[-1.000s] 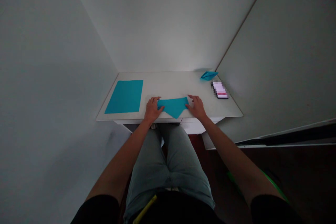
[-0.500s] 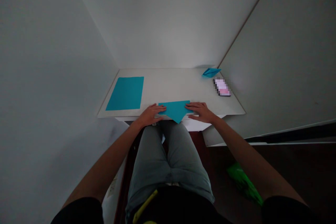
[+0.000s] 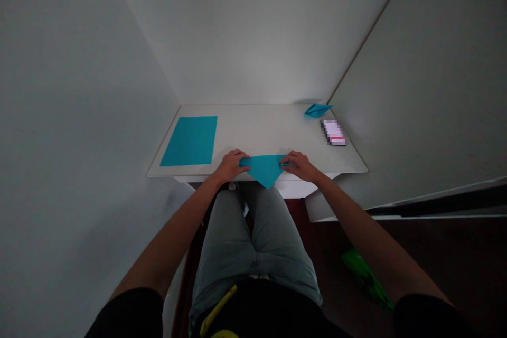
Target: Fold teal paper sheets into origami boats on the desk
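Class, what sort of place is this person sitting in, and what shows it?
Probably a small home desk nook: a white desk wedged between plain walls, a phone lying on it, and a dark floor below.

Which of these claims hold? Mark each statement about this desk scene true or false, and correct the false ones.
1. The left hand rests on the left end of the folded teal paper triangle. True.
2. The right hand grips the flat rectangular teal paper sheet. False: it is at the triangle's right end, and the sheet lies apart, on the left of the white desk.
3. The triangle's point hangs past the desk's front edge. True.
4. A small folded teal paper piece sits at the desk's back right. True.
5. The pixelated rectangular device lies left of the flat sheet. False: it lies on the desk's right side.
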`<state>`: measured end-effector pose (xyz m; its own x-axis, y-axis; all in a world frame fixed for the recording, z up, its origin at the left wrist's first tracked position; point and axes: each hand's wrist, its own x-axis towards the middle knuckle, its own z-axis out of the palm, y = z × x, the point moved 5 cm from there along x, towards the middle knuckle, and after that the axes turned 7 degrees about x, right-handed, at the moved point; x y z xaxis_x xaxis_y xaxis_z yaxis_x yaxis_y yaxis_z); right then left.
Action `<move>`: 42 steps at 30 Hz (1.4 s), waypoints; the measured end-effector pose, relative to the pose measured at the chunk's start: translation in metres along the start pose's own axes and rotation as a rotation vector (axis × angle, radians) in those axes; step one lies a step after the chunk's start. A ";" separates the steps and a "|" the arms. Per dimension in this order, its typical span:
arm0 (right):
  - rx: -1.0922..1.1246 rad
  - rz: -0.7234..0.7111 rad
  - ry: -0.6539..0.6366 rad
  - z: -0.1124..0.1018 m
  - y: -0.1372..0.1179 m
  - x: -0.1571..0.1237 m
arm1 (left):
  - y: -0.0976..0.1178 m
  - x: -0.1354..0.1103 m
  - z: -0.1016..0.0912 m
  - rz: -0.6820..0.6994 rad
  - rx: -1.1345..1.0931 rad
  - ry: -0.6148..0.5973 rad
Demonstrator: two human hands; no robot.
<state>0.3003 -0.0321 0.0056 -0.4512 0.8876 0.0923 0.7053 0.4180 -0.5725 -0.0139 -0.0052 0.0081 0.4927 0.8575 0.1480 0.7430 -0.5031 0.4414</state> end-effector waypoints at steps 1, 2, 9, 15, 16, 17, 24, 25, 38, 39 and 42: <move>0.001 0.031 -0.004 0.001 0.003 0.002 | -0.004 0.002 0.000 -0.050 0.025 0.020; 0.001 0.061 -0.012 0.002 0.006 0.005 | -0.008 0.004 0.001 -0.090 0.043 0.032; 0.026 0.143 -0.148 0.000 0.022 0.023 | -0.025 0.016 0.008 -0.169 0.077 -0.017; 0.106 0.133 -0.133 -0.002 0.025 0.027 | -0.016 0.012 0.004 -0.218 0.048 -0.088; 0.109 0.132 -0.130 -0.001 0.026 0.027 | -0.014 0.011 0.003 -0.220 0.037 -0.097; 0.112 0.129 -0.131 -0.001 0.027 0.027 | -0.013 0.010 0.002 -0.226 0.024 -0.098; 0.152 0.096 -0.204 0.001 0.032 0.036 | -0.017 0.013 0.002 -0.296 -0.046 -0.108; 0.149 0.095 -0.212 0.000 0.033 0.037 | -0.018 0.014 0.003 -0.300 -0.037 -0.115; 0.086 0.073 -0.157 -0.002 0.031 0.043 | -0.014 0.013 0.003 -0.260 0.000 -0.065; 0.089 0.049 -0.144 -0.003 0.028 0.042 | -0.012 0.011 0.002 -0.256 -0.002 -0.059; 0.107 -0.067 -0.081 -0.005 0.015 0.035 | -0.002 0.003 0.001 -0.210 -0.023 -0.016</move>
<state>0.2980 0.0060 0.0043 -0.5408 0.8382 0.0699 0.6116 0.4489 -0.6515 -0.0135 -0.0020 0.0067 0.3353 0.9414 0.0360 0.8199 -0.3104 0.4810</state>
